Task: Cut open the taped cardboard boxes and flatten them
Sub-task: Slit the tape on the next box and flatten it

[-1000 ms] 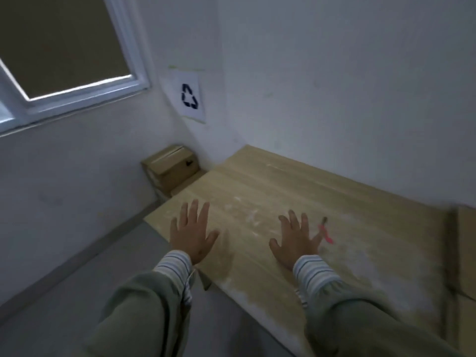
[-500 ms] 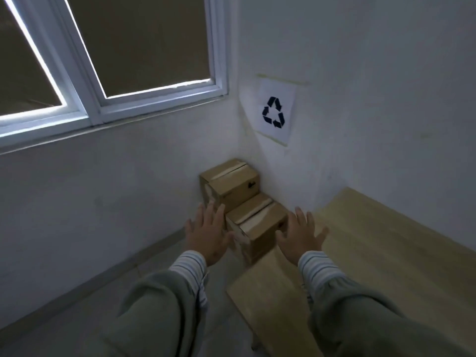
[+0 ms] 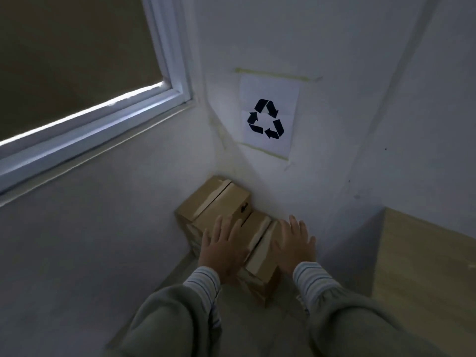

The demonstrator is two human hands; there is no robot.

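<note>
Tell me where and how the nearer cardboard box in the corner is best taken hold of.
Probably by its two long side faces, coming from above: the nearer box lies lengthwise between the open left hand and right hand, its taped top offers no grip, and the farther box blocks its far end.

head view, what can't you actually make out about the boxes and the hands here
- Nearer cardboard box: the left hand and right hand cover both sides of its top, so whether they touch it cannot be told.
- Farther cardboard box: the dark mark on its side is too small and blurred to read.
- What sits under each box: hidden by the boxes and hands.
- Wooden table: cut off by the right edge.
</note>
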